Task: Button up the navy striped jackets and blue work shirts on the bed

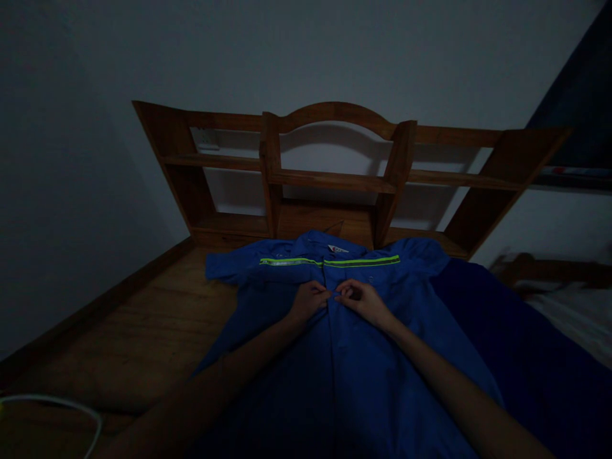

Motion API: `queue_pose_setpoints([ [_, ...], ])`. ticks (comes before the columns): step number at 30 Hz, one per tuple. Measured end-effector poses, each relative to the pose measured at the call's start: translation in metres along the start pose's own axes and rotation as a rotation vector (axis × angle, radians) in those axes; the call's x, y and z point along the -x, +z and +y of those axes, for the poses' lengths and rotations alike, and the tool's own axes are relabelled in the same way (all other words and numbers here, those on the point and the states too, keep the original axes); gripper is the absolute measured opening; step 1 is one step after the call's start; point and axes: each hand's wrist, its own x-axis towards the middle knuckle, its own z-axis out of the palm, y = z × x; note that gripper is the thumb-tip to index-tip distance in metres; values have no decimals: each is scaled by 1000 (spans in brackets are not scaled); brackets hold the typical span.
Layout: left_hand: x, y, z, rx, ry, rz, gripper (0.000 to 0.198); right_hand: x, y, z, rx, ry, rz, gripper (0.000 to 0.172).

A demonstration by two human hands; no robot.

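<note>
A blue short-sleeved work shirt (363, 357) lies spread face up, its collar toward the shelf unit. Yellow-green reflective strips run across its chest, and a white label shows inside the collar. Just below the strips, my left hand (310, 301) pinches the shirt's front edge at the middle opening. Close beside it on the right, my right hand (363, 302) has thumb and fingers pinched on the same front placket. The fingertips of both hands nearly meet. Any button between them is too small and dark to make out.
A wooden shelf unit (329, 182) with an arched top stands behind the shirt against the wall. Wooden boards (157, 319) lie under and left of the shirt. Dark blue cloth (482, 306) spreads to the right. A white cable (62, 400) curves at the lower left.
</note>
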Motion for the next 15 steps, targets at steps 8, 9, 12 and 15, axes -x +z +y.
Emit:
queue_pose_setpoints([
  [8, 4, 1, 3, 20, -16, 8, 11, -4, -1, 4, -102, 90, -10, 32],
  [9, 5, 1, 4, 33, -24, 6, 11, -4, -1, 5, -110, 91, -11, 32],
  [12, 6, 0, 5, 82, -54, -6, 16, -5, 0, 7, -121, 87, 1, 32],
  [15, 7, -1, 7, 120, -67, -22, 23, -5, 1, 7, -128, 84, 12, 31],
])
